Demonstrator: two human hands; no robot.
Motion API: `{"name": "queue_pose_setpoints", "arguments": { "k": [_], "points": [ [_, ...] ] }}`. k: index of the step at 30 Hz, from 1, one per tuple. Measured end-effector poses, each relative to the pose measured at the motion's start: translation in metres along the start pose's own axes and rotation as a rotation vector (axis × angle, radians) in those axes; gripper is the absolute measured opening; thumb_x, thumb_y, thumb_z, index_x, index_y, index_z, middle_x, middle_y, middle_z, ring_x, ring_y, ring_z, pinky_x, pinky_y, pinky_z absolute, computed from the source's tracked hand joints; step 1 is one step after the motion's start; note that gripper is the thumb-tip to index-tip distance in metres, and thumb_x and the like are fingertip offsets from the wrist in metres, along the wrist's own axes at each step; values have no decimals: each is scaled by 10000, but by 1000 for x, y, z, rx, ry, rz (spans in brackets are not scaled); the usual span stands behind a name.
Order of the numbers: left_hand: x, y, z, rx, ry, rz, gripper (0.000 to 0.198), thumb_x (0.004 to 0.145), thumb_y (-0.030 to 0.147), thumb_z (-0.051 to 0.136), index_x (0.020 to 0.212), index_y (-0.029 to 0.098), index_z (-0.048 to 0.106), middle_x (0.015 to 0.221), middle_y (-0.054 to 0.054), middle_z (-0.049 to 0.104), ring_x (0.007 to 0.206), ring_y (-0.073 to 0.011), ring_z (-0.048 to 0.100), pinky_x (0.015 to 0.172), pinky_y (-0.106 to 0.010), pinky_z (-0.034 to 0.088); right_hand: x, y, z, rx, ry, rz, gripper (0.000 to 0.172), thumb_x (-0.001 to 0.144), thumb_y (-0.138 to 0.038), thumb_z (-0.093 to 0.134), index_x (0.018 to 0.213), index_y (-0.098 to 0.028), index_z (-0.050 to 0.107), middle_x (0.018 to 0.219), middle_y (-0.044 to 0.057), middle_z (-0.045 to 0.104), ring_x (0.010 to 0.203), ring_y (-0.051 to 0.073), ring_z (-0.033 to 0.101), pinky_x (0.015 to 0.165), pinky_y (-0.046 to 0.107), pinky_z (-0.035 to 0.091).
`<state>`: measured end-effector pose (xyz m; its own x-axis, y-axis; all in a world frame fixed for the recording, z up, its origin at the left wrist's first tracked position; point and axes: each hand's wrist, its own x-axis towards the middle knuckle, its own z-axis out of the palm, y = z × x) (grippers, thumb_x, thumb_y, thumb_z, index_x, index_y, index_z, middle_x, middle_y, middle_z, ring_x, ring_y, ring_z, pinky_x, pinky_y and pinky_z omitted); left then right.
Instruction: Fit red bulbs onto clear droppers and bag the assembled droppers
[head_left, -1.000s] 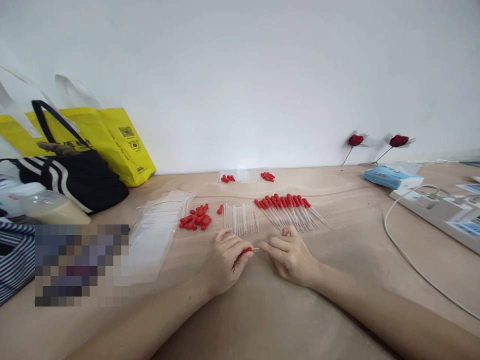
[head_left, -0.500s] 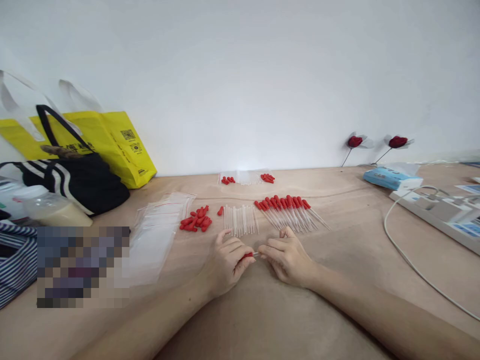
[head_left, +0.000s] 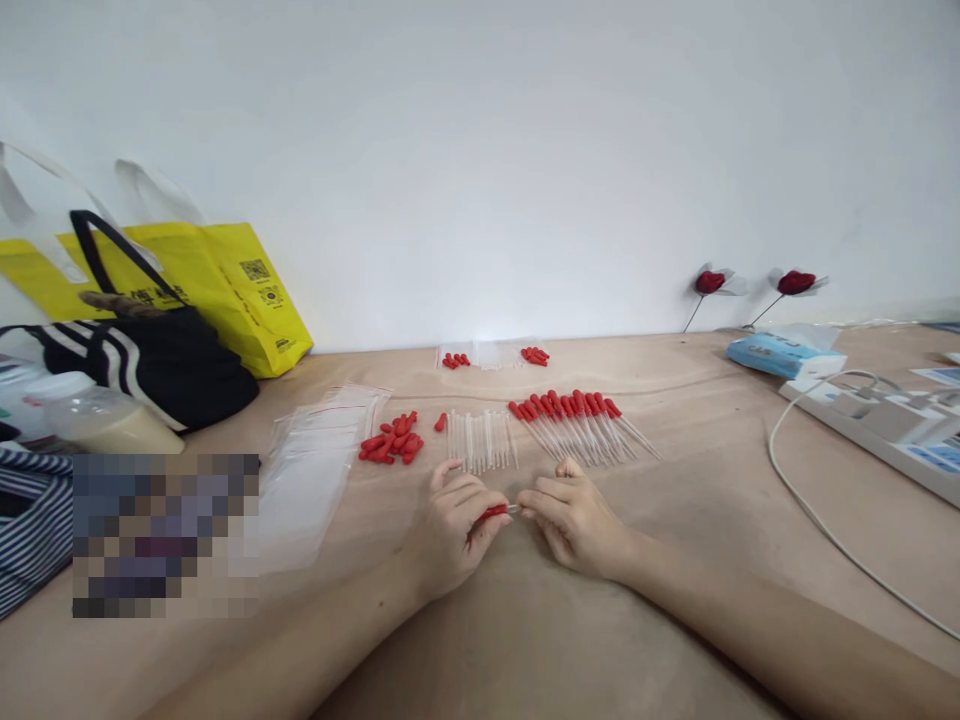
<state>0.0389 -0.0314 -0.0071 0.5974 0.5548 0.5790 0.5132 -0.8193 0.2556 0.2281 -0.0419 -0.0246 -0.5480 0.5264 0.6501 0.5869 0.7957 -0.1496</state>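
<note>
My left hand (head_left: 450, 528) pinches a small red rubber cap (head_left: 494, 512) between thumb and fingers. My right hand (head_left: 576, 520) holds a thin clear tube (head_left: 513, 509) whose end meets the cap; both hands rest on the wooden table (head_left: 675, 520). Just beyond my hands lie a row of bare clear tubes (head_left: 481, 440), a heap of loose red caps (head_left: 391, 442) to their left, and a fanned row of finished droppers with red caps (head_left: 581, 420) to their right.
A stack of clear zip bags (head_left: 315, 455) lies left of the caps. Far left stand a yellow bag (head_left: 225, 280), a black striped bag (head_left: 150, 365) and a bottle (head_left: 105, 420). A white cable (head_left: 810, 510), a power strip (head_left: 885, 425) and a blue packet (head_left: 780, 352) sit at right.
My hands have drawn closer together, so the tube end now sits at the red cap. The view shifted slightly; nothing else on the table moved.
</note>
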Motion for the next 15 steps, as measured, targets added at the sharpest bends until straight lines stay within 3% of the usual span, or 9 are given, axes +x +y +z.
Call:
{"name": "queue_pose_setpoints", "arguments": {
  "k": [10, 15],
  "points": [
    [1, -2, 3, -14, 38, 9, 103, 807, 219, 503, 780, 204, 601, 631, 38, 639, 648, -115, 566, 898, -376, 253, 1, 0, 1, 25, -7, 0, 222, 852, -136, 341, 856, -133, 563, 631, 17, 554, 567, 116, 422, 608, 282, 240],
    [0, -4, 0, -44, -8, -55, 96, 805, 214, 504, 785, 208, 598, 678, 41, 648, 674, -114, 567, 899, -364, 242, 4, 2, -1, 65, -123, 23, 218, 871, -149, 342, 902, -128, 557, 721, 36, 583, 646, 124, 454, 623, 276, 261]
  ]
}}
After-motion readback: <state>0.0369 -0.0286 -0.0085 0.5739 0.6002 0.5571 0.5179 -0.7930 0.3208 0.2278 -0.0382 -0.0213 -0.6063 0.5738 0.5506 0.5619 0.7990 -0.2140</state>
